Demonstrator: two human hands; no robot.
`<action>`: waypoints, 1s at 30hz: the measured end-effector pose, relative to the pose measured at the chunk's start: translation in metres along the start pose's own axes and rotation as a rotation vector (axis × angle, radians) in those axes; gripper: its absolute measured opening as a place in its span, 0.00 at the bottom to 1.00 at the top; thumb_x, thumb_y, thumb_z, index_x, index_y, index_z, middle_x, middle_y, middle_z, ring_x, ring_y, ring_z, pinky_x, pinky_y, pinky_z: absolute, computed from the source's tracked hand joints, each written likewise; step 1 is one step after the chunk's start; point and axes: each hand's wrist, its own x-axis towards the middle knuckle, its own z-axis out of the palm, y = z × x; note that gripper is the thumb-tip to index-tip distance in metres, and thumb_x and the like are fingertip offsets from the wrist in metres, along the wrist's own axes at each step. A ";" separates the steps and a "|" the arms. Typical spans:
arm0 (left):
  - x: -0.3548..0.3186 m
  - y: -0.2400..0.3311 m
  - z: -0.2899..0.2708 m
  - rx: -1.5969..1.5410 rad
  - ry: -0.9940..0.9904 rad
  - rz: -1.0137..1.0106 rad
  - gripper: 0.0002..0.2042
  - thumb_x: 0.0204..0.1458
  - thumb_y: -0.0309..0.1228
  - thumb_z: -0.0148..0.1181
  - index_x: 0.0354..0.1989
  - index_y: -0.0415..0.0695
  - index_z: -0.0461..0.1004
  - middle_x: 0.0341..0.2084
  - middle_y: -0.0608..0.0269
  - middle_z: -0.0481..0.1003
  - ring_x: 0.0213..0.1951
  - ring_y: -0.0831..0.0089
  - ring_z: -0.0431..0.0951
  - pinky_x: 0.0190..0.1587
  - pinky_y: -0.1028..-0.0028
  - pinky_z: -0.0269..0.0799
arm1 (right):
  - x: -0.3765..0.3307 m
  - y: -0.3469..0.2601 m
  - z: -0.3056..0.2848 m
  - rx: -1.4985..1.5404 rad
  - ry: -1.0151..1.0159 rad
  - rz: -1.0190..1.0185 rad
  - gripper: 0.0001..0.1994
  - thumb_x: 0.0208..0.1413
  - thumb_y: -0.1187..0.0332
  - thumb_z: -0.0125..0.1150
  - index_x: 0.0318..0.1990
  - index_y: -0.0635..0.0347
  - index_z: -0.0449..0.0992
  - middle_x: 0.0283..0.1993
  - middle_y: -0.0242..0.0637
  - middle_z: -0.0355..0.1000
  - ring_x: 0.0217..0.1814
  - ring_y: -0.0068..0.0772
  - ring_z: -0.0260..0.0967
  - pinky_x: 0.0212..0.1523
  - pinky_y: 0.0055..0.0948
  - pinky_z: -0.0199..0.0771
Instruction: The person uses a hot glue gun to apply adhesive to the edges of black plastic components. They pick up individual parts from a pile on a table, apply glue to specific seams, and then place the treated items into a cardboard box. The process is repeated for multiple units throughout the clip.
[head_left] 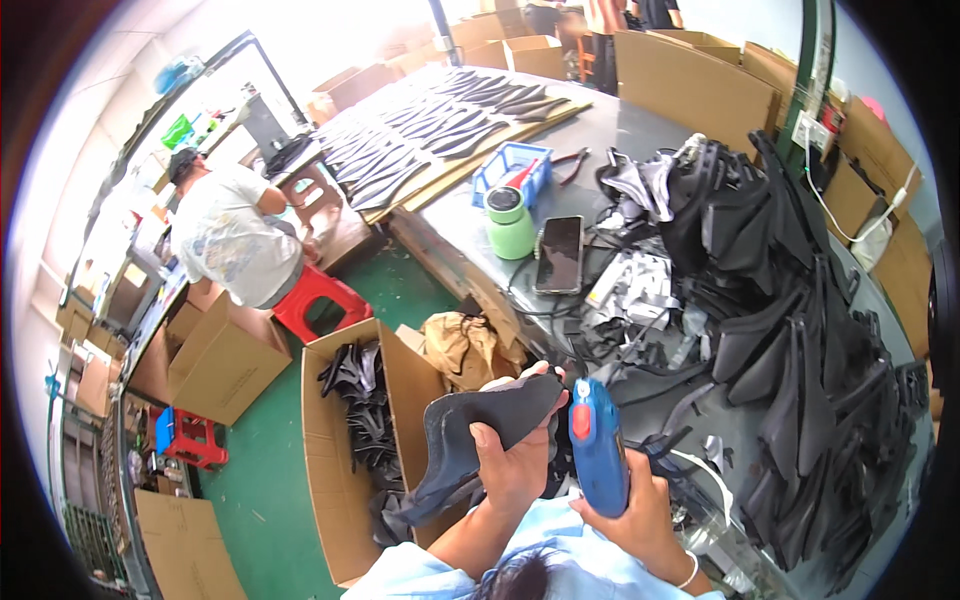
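Note:
My left hand grips a curved, flat dark grey piece, thumb on its face and fingers behind. It looks padded, but its material is hard to tell. Close beside its right end, my right hand is wrapped around a blue handheld power tool with a red button. The tool's exact kind is unclear. Below and left of the held piece, a cardboard box contains similar dark pieces. On the metal table to the right lies a large heap of black curved pieces.
A phone, a green bottle, a blue basket and pliers lie beyond my hands. Curved pieces cover a board farther back. A person sits on a red stool at left.

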 end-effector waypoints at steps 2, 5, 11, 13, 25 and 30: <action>0.004 0.000 0.000 -0.003 0.013 0.095 0.28 0.58 0.57 0.39 0.56 0.47 0.59 0.57 0.50 0.64 0.59 0.53 0.64 0.60 0.61 0.64 | -0.006 -0.001 0.004 -0.020 -0.037 -0.026 0.34 0.39 0.59 0.74 0.48 0.69 0.61 0.27 0.46 0.73 0.25 0.44 0.75 0.28 0.35 0.75; 0.001 -0.002 -0.005 0.042 0.104 0.166 0.33 0.54 0.59 0.47 0.57 0.44 0.57 0.57 0.48 0.64 0.59 0.53 0.64 0.59 0.60 0.63 | -0.009 -0.003 0.005 -0.034 -0.078 -0.047 0.34 0.39 0.59 0.74 0.48 0.70 0.61 0.26 0.45 0.73 0.25 0.42 0.75 0.27 0.35 0.75; -0.006 -0.009 -0.014 0.175 0.068 0.222 0.32 0.54 0.60 0.45 0.58 0.48 0.57 0.59 0.46 0.61 0.58 0.53 0.65 0.60 0.59 0.61 | -0.007 -0.007 0.003 -0.062 -0.103 -0.091 0.35 0.38 0.60 0.75 0.48 0.68 0.61 0.29 0.44 0.73 0.26 0.39 0.76 0.28 0.33 0.75; -0.007 -0.012 -0.016 0.193 0.043 0.215 0.32 0.54 0.60 0.46 0.57 0.48 0.56 0.58 0.44 0.61 0.57 0.54 0.66 0.60 0.58 0.60 | -0.006 -0.007 0.002 -0.082 -0.083 -0.110 0.35 0.37 0.59 0.75 0.48 0.68 0.61 0.28 0.44 0.72 0.25 0.40 0.75 0.28 0.33 0.75; 0.015 0.035 -0.030 0.348 -0.214 -0.034 0.29 0.54 0.52 0.53 0.51 0.38 0.61 0.48 0.39 0.69 0.52 0.56 0.71 0.57 0.58 0.64 | -0.002 -0.003 -0.009 -0.154 -0.084 -0.172 0.31 0.39 0.61 0.73 0.47 0.67 0.62 0.23 0.42 0.71 0.22 0.41 0.73 0.25 0.33 0.72; 0.027 0.056 -0.029 0.325 -0.153 -0.241 0.24 0.56 0.45 0.52 0.49 0.33 0.65 0.44 0.40 0.72 0.49 0.53 0.74 0.53 0.56 0.68 | -0.005 0.006 -0.010 -0.203 -0.117 -0.164 0.32 0.37 0.62 0.73 0.47 0.68 0.63 0.26 0.44 0.72 0.24 0.42 0.73 0.27 0.35 0.73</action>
